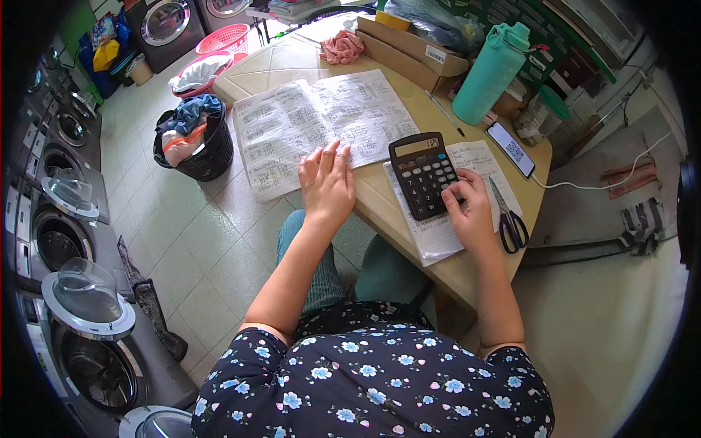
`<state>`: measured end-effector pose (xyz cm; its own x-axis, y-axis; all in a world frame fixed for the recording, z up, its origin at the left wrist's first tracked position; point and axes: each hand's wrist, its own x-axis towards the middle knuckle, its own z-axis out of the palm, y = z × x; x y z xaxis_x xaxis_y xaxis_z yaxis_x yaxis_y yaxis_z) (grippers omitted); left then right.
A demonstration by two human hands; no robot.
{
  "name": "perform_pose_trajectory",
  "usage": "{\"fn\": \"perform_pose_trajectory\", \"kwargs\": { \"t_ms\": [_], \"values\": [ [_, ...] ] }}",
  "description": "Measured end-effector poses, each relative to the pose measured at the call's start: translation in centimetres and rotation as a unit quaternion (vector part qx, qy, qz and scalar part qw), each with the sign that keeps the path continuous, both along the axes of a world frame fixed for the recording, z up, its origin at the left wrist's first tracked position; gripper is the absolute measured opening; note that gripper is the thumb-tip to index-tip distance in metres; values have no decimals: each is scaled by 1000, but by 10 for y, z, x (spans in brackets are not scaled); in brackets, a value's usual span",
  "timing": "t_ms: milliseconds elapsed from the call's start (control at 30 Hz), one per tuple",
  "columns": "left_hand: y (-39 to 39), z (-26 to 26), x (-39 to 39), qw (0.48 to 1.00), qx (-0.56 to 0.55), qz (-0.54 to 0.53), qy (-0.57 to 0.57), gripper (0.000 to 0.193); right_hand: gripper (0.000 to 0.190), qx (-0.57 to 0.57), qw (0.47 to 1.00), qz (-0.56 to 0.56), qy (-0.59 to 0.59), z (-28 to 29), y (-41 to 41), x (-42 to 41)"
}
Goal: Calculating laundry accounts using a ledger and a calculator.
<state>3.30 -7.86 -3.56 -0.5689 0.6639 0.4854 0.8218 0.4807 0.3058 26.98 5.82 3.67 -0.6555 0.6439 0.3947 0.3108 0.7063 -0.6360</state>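
My left hand lies palm down on the lower edge of an open notebook filled with handwriting. Its fingers are slightly apart and grip nothing. My right hand rests at the right side of a black desktop calculator, thumb and fingertips bent over its keys. Digits show on the calculator's display. Under the calculator is a lined paper pad with handwriting. Scissors with black handles lie just right of my right hand, blades pointing away from me.
A pen, a turquoise bottle, a charging phone, a cardboard box and pink cloth are on the table. Left of it stand a black laundry basket and pink baskets. Front-loading washers, some doors open, line the left side.
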Motion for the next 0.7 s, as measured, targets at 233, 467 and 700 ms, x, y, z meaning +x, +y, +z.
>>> {"fn": "perform_pose_trajectory", "kwargs": {
  "t_ms": [233, 467, 700],
  "values": [
    [-4, 4, -1, 1000, 8, -4, -3, 41, 12, -15, 998, 22, 52, 4, -12, -8],
    [-2, 1, -1, 1000, 10, -10, 8, 41, 12, 127, 987, 101, -21, 3, -21, -15],
    [-2, 3, -1, 1000, 3, -9, -4, 42, 13, 147, 987, 61, -9, 2, -16, -21]
  ]
}}
